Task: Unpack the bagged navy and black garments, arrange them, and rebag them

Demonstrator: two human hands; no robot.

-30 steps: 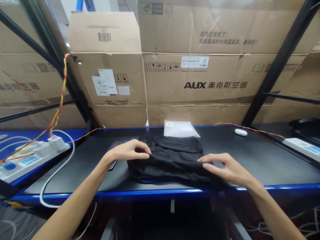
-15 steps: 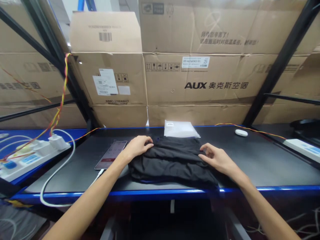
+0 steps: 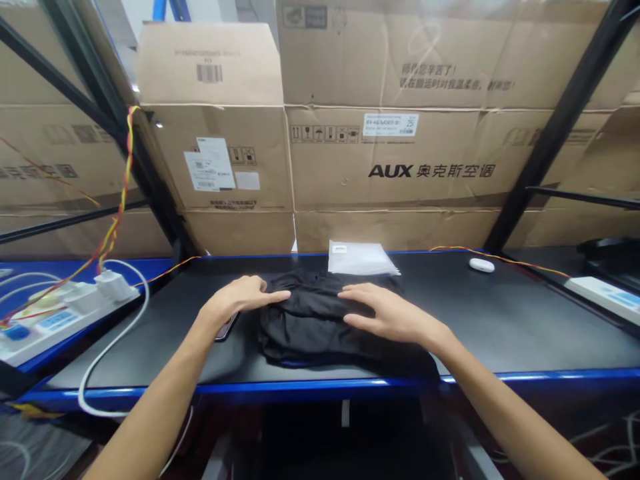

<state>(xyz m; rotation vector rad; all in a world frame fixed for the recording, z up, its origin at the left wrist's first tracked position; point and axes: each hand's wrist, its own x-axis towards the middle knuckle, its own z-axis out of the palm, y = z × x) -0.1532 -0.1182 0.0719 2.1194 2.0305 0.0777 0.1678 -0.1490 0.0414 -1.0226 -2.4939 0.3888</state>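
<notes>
A folded piece of black cloth (image 3: 310, 337), rumpled on top, lies near the front edge of the dark tabletop. At its left end is my left hand (image 3: 240, 299), thumb stretched over the cloth and apart from the fingers, some of which are hidden behind the hand. My right hand (image 3: 390, 312) rests on or just above the right half of the cloth, its fingers extended and the thumb spread below them. Neither hand grips the cloth. Under my left wrist a phone (image 3: 227, 328) shows only a corner.
Behind the cloth lies a stack of clear plastic bags (image 3: 363, 259). A white earbud case (image 3: 481, 265) sits at the back right. Power strips stand left (image 3: 60, 317) and right (image 3: 607, 299), with a white cable (image 3: 107, 340) looping over the front edge. Cardboard (image 3: 330, 160) walls the back.
My right hand has moved left, from the cloth's right edge onto its middle. My left hand has shifted left, now covering most of the phone.
</notes>
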